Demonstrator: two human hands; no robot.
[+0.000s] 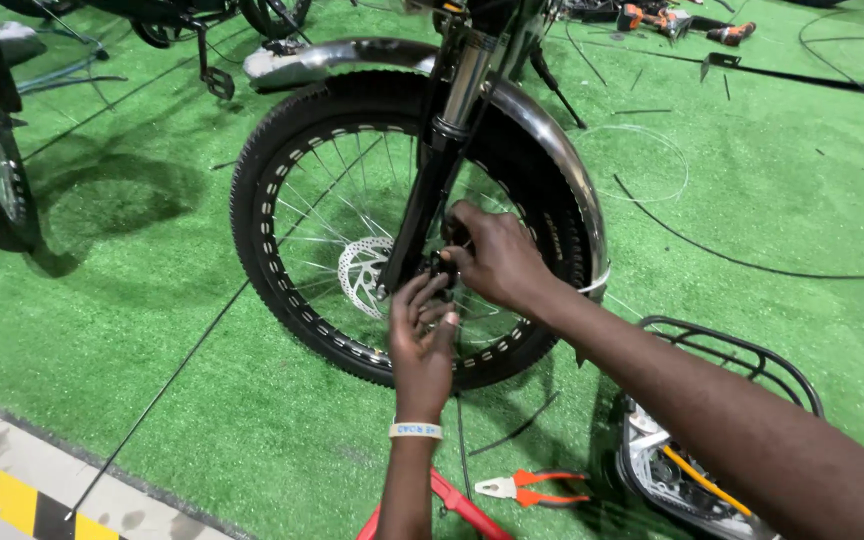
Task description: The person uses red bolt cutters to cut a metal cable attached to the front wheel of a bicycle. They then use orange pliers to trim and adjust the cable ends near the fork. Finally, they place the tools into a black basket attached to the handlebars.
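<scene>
At the hub of the front wheel (282, 180), near the picture's middle, both hands meet beside the lower end of the fork leg (422, 200). The left hand (422, 345) comes up from six o'clock, a pale wristband (415, 430) on its wrist, fingers curled up against a small dark part at the axle; whether it truly pinches that part or only steadies it, I cannot tell. The right hand (497, 258) reaches in from four o'clock, its fingers bent and closed around the same small dark fitting (442, 265) just beside the fork end, so the grip looks clenched on it, though the piece itself is mostly hidden.

The disc rotor (360, 270) sits at nine o'clock from the hands, already mounted on the hub, and the wheel stands seated in the fork with the chrome mudguard (552, 150) arching over the tyre. So the wheel looks largely fitted, and the work at the axle end seems the part not yet finished.

On the green turf (132, 380), orange-handled pliers (532, 488) lie at six o'clock, untouched, near a red frame bar (462, 505). A black wire rack (742, 355) lies at four o'clock, and loose cables (752, 265) trail at three o'clock.
</scene>
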